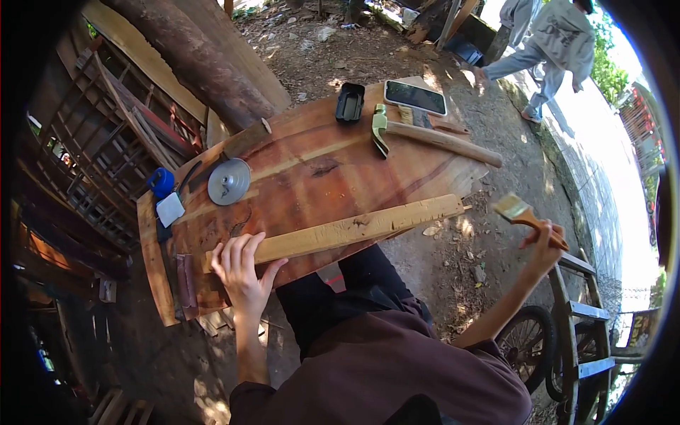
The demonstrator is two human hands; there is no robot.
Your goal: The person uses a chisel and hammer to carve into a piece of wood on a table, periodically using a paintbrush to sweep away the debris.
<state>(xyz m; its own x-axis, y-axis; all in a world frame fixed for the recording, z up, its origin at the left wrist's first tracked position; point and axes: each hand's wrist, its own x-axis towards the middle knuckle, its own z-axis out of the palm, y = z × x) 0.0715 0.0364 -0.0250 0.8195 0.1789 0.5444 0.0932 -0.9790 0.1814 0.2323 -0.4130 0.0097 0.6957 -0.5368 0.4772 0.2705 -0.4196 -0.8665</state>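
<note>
A long wooden batten lies along the near edge of the wooden tabletop, its right end reaching past the edge. My left hand grips its left end, fingers over the top and thumb on the near side. Out to the right, away from the table, my right hand is closed around the handle of a paintbrush, bristles pointing up and left, apart from the batten. At the table's far side lie a claw hammer with a green head and a second paintbrush.
Also on the table are a smartphone, a small black open case, a round metal disc and a blue object. A ladder and a bicycle wheel stand at right. A person walks in the background.
</note>
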